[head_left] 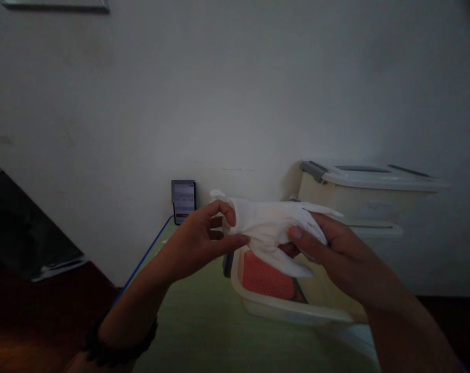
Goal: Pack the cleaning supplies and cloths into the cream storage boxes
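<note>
A white fabric glove [266,223] is held up between my two hands, above the table and partly over the open bin. My left hand [203,228] pinches the glove's cuff, with the index finger hooked at its opening and the thumb along its lower edge. Around the finger end, my right hand [328,246] grips the cloth, thumb on the near side and the other fingers behind. Loose glove fingers stick out to the right and hang down. A dark bracelet [118,339] circles my left wrist.
The open cream bin [293,311] holds something red and meshed [268,277]. Behind it stands a lidded storage box [359,199] with grey latches. A phone [184,202] leans against the wall at the back of the green table [203,331].
</note>
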### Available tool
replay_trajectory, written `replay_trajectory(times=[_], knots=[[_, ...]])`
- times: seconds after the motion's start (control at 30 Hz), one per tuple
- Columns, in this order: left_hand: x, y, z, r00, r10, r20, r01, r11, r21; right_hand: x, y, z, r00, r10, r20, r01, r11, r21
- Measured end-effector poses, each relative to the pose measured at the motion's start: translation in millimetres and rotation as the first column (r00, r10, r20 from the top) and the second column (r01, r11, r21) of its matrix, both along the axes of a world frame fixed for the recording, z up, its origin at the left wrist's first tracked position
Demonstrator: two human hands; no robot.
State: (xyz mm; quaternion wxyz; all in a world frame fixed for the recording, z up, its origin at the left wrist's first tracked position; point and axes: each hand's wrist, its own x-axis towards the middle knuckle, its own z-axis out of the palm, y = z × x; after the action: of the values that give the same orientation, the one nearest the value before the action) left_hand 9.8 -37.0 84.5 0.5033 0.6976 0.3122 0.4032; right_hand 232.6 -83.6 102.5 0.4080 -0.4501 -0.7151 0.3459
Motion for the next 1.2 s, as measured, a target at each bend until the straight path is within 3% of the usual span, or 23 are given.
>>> replay_trajectory(times=[0.5,1.2], knots=[[-1.4,1.9,8.0,0.998,0.029,-0.05,-0.024,0.994,0.105,15.9,0.7,7.1,0.998,-0.044,-0.039,0.043,0.999,-0.023],[-2.7,1.1,11.5,0.997,0.045,-0.063,-0.039,0.994,0.099,19.5,1.8,9.4,0.989,0.008,0.149,-0.016,0.998,0.055]])
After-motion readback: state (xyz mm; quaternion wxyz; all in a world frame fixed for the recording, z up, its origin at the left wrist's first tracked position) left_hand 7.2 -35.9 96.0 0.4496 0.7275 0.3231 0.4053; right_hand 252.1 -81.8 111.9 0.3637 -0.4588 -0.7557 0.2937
